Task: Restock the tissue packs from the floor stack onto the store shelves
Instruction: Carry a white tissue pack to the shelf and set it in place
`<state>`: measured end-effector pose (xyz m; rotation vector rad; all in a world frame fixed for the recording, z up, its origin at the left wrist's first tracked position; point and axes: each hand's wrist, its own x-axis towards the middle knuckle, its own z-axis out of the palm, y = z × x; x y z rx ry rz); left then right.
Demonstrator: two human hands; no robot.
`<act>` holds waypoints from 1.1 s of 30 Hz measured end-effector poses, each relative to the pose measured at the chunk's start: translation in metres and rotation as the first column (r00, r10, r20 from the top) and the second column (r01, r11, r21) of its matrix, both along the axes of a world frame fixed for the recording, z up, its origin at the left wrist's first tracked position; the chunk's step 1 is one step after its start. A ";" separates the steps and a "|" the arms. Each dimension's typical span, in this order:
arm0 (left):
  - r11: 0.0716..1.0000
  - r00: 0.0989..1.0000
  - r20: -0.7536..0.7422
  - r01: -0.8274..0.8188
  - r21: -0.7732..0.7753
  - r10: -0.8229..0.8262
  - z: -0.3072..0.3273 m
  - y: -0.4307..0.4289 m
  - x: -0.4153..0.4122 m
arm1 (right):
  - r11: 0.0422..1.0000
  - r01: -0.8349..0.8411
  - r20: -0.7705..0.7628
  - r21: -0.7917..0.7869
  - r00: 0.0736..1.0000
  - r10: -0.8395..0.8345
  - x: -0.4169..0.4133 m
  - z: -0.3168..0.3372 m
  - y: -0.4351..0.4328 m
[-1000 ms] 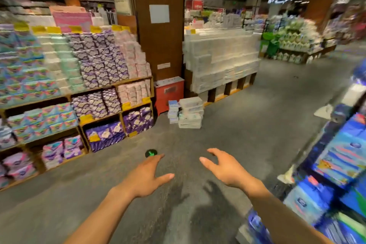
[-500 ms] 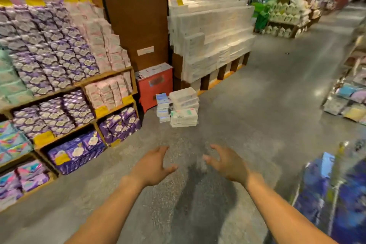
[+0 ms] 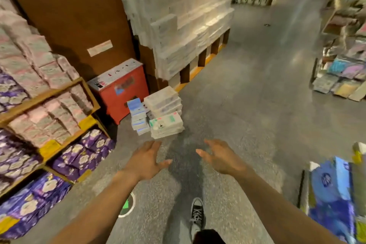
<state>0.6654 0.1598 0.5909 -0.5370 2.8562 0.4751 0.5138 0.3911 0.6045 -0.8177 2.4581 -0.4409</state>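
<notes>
Both empty, spread-fingered, the left hand (image 3: 145, 159) and right hand (image 3: 221, 157) are now nearer the floor stack (image 3: 165, 114).

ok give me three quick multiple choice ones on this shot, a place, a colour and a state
1. Where is the tissue stack? A on a shelf; B on the floor beside the low cabinet; C in the hands.
2. What colour is that cabinet? A green; B black; C red.
3. How are the left hand and right hand? A open, empty; B gripping packs; C pressing the stack.
Answers: B, it sits at the cabinet's foot; C, its front is red; A, spread fingers hold nothing.
</notes>
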 end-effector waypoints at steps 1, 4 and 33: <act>1.000 1.000 0.008 -0.023 -0.002 0.023 0.003 -0.011 -0.022 | 0.999 -0.021 -0.001 0.034 1.000 0.021 -0.028 0.001 -0.016; 0.994 0.993 0.062 -0.102 0.025 0.100 0.011 -0.044 -0.079 | 0.990 -0.091 -0.045 0.105 0.994 0.096 -0.101 0.008 -0.064; 0.973 0.918 0.324 -0.213 -0.083 0.229 -0.270 -0.400 -0.465 | 0.833 -0.409 -0.049 0.372 0.887 0.458 -0.536 -0.284 -0.462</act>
